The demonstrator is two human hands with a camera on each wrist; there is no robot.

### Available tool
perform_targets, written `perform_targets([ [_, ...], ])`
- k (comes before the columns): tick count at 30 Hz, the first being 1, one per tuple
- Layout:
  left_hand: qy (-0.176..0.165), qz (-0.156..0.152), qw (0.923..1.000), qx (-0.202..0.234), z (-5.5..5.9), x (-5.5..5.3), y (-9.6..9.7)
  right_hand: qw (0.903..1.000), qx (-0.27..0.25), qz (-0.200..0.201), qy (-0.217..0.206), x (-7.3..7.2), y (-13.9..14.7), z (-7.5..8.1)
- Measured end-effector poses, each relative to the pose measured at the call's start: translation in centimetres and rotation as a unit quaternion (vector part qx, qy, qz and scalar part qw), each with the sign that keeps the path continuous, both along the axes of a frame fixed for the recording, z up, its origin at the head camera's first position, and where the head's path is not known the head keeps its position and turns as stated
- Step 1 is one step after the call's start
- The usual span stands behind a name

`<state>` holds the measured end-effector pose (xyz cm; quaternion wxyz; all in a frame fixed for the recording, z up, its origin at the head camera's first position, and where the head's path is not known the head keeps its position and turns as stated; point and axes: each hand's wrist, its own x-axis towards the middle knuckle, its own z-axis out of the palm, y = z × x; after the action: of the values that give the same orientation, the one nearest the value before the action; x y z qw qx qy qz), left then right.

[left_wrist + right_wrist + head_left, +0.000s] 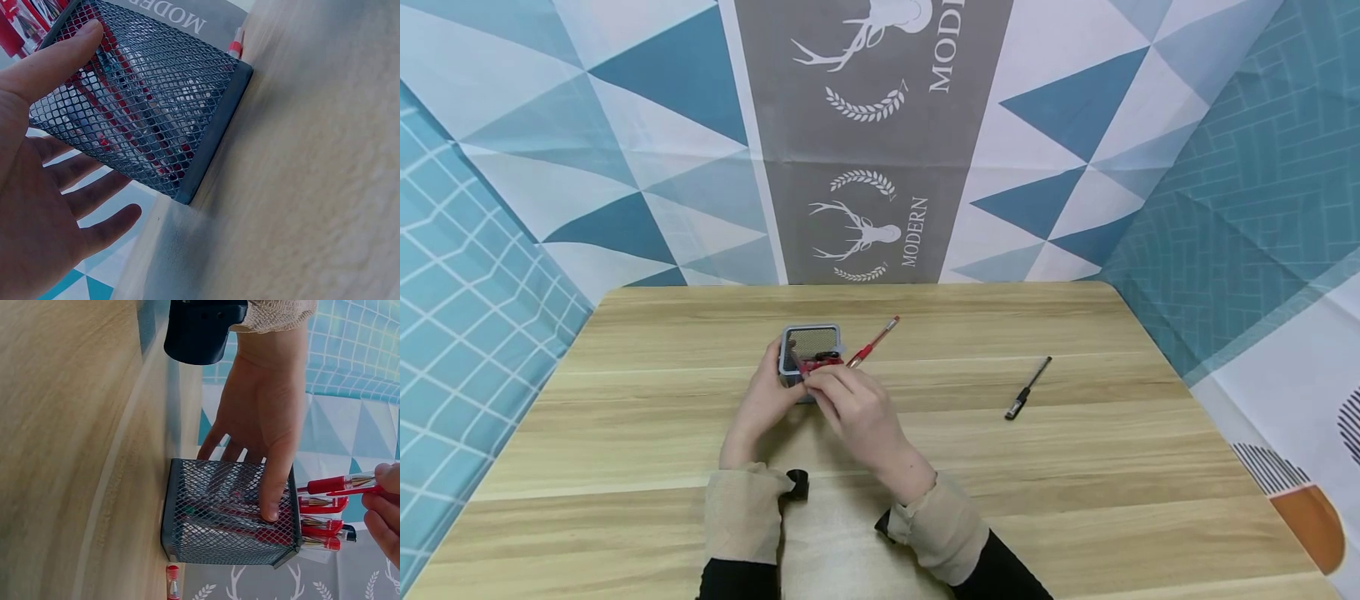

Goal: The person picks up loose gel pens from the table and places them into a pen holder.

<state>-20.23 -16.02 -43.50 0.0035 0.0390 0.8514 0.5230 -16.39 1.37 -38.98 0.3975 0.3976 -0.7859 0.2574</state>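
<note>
A dark wire-mesh pen holder (787, 342) stands upright on the table with several red-capped pens and a black one in it. My left hand (763, 410) holds it from the left, the thumb on the near mesh and the fingers round the far side. In the right wrist view, my right hand (386, 515) pinches a red gel pen (331, 485) at the holder's mouth. One end of this pen is at the rim, and how deep it reaches inside is hard to tell.
Just right of the holder, another red pen (874, 340) lies on the wooden table (662, 433). A black pen (1028, 388) lies farther right. Patterned cloth walls (865, 167) stand behind the table and along both sides.
</note>
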Motion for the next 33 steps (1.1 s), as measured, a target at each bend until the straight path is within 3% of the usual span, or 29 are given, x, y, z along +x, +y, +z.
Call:
perform_targets([
  [14, 0.001, -0.002, 1.0, 0.004, -0.04, 0.04, 0.06, 0.9999, 0.003, -0.012, -0.011, -0.17, -0.3, -0.7],
  [29, 0.012, -0.002, 0.9999, 0.009, 0.54, 0.14, 0.4, 0.9985, -0.04, -0.011, -0.035, -0.43, -0.61, -0.66],
  [33, 0.017, 0.0, 0.9998, 0.008, 0.01, -0.06, 0.15, 0.9981, -0.043, -0.01, -0.043, -0.59, -0.78, -0.92],
])
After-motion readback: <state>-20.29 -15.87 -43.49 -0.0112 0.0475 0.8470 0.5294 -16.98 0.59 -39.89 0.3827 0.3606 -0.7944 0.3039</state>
